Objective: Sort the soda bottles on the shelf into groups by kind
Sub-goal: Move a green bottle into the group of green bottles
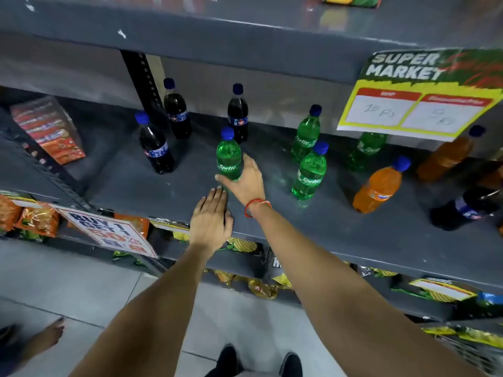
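My left hand [211,217]: flat on grey shelf [163,191] front edge, frame centre, fingers together, gripping nothing. My right hand [249,180], just beyond: wrapped around base of upright Sprite bottle [229,156]. Farther right: three more green bottles [309,174]. Upper left: three cola bottles [155,144]. Far right: orange bottles [379,187].

bare forearms, red wrist thread [257,205], black shoes [228,359]
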Tool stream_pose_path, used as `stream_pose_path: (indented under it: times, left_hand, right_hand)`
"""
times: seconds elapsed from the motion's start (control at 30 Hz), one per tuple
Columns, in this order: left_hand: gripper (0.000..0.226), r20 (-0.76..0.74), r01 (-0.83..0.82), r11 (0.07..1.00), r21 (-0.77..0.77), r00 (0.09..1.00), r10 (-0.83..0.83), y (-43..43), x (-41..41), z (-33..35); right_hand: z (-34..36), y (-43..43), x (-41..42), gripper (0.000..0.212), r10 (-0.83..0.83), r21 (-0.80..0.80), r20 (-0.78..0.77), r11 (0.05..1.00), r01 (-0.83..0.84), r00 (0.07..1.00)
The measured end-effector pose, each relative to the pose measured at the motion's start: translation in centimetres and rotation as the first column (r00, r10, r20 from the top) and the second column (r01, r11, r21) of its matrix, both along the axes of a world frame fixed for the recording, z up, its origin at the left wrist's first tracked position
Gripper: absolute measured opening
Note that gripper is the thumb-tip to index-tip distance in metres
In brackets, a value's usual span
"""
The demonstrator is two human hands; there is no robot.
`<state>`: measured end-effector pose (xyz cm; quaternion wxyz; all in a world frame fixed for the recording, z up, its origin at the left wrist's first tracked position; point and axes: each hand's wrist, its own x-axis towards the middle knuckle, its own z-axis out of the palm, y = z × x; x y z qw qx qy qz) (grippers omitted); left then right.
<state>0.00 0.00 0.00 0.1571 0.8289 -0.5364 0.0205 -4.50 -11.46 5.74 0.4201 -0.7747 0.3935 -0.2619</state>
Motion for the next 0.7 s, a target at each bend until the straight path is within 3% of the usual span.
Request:
stream_pose_path:
  times: [0.1, 0.2, 0.5, 0.6, 0.7]
  left_hand:
    - [0.054, -0.022, -0.017, 1.0, -0.016, 1.0, 0.017, 0.0, 0.2, -0.1]
    - [0.055, -0.018, -0.021, 1.0, -0.01, 1.0, 0.021, 0.2, 0.2, -0.3]
    - [0.059, 0.002, -0.025, 1.0, 0.001, 1.0, 0.025, 0.5, 0.8, -1.0]
    - [0.067, -0.082, -0.059, 0.998, -0.01, 0.995, 0.058, 0.0, 0.6, -0.5]
    - [0.064, -0.108, 0.077, 0.994, -0.072, 0.991, -0.085, -1.6, -2.4, 0.5]
  right_hand:
    - [-0.1, -0.4, 0.7, 0.055, -0.047, -0.027, 0.001, 0.999, 0.047, 0.999]
    - [-0.2, -0.3, 0.5, 0.046, -0.071, -0.02, 0.01, 0.997, 0.071, 0.997]
    - [-1.4, 1.7, -9.8, 0.046, -0.237, -0.069, 0.119, 0.967, 0.246, 0.964]
    - [-1.4, 1.0, -14.5, 0.05, -0.363, -0.08, 0.123, 0.924, 0.374, 0.924]
    - [-1.6, -0.7, -18.4, 0.051, -0.479, -0.047, 0.155, 0.87, 0.491, 0.864]
